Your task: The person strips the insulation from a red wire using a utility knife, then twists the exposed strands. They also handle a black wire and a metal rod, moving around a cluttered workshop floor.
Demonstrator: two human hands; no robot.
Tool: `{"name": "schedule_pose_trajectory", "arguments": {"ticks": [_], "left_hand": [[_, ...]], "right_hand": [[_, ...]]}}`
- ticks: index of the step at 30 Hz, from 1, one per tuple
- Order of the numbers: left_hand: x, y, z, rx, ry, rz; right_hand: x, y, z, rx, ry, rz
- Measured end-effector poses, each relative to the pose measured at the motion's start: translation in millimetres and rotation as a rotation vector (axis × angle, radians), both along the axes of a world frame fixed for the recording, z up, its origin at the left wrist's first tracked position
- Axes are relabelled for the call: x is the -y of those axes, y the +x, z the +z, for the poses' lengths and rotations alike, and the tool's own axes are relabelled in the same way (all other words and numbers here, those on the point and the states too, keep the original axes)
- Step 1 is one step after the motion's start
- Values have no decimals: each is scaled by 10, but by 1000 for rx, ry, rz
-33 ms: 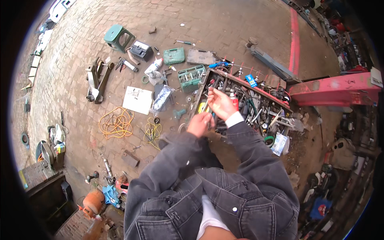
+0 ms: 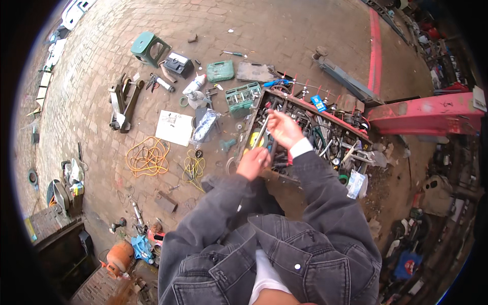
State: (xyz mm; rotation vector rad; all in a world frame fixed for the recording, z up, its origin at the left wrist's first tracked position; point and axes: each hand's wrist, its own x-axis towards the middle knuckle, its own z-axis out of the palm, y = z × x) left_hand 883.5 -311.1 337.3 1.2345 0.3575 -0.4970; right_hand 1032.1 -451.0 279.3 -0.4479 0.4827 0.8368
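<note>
My left hand (image 2: 254, 161) grips the lower end of a slim silver metal rod (image 2: 261, 131), held at a slant over a long open tool tray (image 2: 288, 93) full of jumbled tools. My right hand (image 2: 283, 127) has its fingers curled at the rod's upper end; whether they grip it is unclear. A yellow object in the tray is partly behind the rod and my hands. Just left of the tray lie an open green socket case (image 2: 243, 99) and a clear plastic bag (image 2: 206, 123) with something bluish inside.
A pink steel post (image 2: 422, 119) stands right of the tray. On the paving lie a green stool (image 2: 147, 48), a battery (image 2: 178, 64), a metal part (image 2: 117, 104), a white sheet (image 2: 173, 127) and cable coils (image 2: 147, 156). An orange gas cylinder (image 2: 120, 254) is at lower left.
My right hand has shifted slightly right and my left slightly down-left, with more of the silver rod showing between them. The red can beside my right hand is now mostly hidden.
</note>
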Motion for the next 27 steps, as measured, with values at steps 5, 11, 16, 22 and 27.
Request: {"name": "schedule_pose_trajectory", "arguments": {"ticks": [5, 11, 16, 22, 27], "left_hand": [[221, -144, -220, 62, 117, 35], [260, -141, -280, -77, 235, 113], [244, -98, -263, -206, 65, 253], [246, -35, -252, -172, -67, 365], [-132, -499, -259, -76, 497, 203]], "right_hand": [[621, 1530, -747, 8, -311, -84], [632, 2443, -1319, 102, -600, -55], [334, 2855, -1410, 288, -644, -85], [256, 3202, -1149, 524, -540, -299], [532, 3195, -620, 536, -542, -189]]}}
